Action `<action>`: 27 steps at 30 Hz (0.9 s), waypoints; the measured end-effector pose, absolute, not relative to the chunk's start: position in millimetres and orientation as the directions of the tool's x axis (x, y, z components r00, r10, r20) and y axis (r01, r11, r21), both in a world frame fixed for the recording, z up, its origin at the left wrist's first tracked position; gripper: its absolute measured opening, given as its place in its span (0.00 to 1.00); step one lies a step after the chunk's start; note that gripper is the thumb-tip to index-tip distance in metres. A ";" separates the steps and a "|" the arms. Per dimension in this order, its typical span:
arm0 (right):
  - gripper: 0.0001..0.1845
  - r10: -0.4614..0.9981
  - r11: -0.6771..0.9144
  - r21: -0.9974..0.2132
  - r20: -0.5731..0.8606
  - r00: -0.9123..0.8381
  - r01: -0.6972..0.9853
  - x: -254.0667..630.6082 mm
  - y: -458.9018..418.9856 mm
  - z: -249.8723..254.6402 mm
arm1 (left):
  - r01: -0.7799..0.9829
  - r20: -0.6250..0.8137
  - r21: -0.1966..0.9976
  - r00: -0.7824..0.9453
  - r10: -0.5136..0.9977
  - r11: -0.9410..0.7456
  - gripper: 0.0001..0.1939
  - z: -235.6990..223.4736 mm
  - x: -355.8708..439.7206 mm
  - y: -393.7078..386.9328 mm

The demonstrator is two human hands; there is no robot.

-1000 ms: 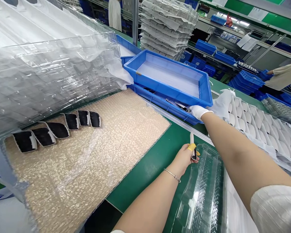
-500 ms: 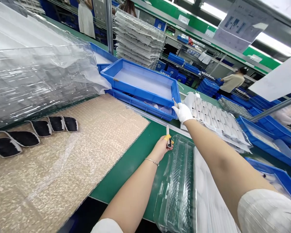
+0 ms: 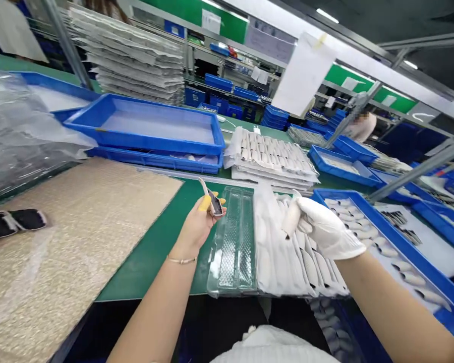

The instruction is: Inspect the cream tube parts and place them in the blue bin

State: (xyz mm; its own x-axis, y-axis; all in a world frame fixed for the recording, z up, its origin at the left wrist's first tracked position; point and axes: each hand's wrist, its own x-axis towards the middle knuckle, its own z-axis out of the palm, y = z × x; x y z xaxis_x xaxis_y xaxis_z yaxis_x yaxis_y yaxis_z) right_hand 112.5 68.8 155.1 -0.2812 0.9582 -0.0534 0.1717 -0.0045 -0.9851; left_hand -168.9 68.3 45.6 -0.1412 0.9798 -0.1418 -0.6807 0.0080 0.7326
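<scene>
My left hand [image 3: 199,224], with a yellow cot on the thumb, is closed on a small dark curved part [image 3: 212,200] held above the green bench. My right hand [image 3: 323,227], in a white glove, is closed on a white wrapped piece [image 3: 292,218] over a tray of white pieces [image 3: 287,257]. A clear plastic blister tray [image 3: 234,239] lies between the two hands.
A bubble-wrap sheet [image 3: 71,227] with black parts [image 3: 15,222] lies at left. Stacked blue bins [image 3: 147,133] stand behind it, beside another tray of white pieces [image 3: 272,156]. A blue bin [image 3: 393,252] of white parts sits at right. A person [image 3: 363,126] works far back.
My right hand pulled back from the blue bins and now grips a white piece over the near tray. The left hand turned the dark part. The view swung right.
</scene>
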 end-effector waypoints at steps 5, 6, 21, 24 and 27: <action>0.19 0.929 -0.134 -0.984 -0.166 -0.331 0.115 139.2 33.1 131.7 | -0.542 -0.256 0.773 0.209 0.944 0.330 0.25 74.4 -93.0 -10.7; 0.19 0.929 -0.149 -0.983 -0.178 -0.324 0.111 140.3 27.7 127.7 | -0.492 -0.288 0.782 0.259 0.922 0.382 0.27 76.1 -78.9 -21.9; 0.19 0.898 -0.307 -0.951 -0.280 -0.338 -0.028 181.6 -15.1 95.8 | -0.134 -0.324 0.895 0.463 0.825 0.426 0.28 73.7 0.4 -52.2; 0.18 0.907 -0.295 -0.952 -0.254 -0.335 -0.079 188.2 -18.0 89.8 | -0.120 -0.339 0.889 0.476 0.812 0.442 0.27 77.0 8.8 -54.1; 0.18 0.911 -0.281 -0.955 -0.235 -0.338 -0.095 194.8 -20.4 86.1 | -0.097 -0.352 0.890 0.476 0.806 0.446 0.27 78.1 14.6 -54.4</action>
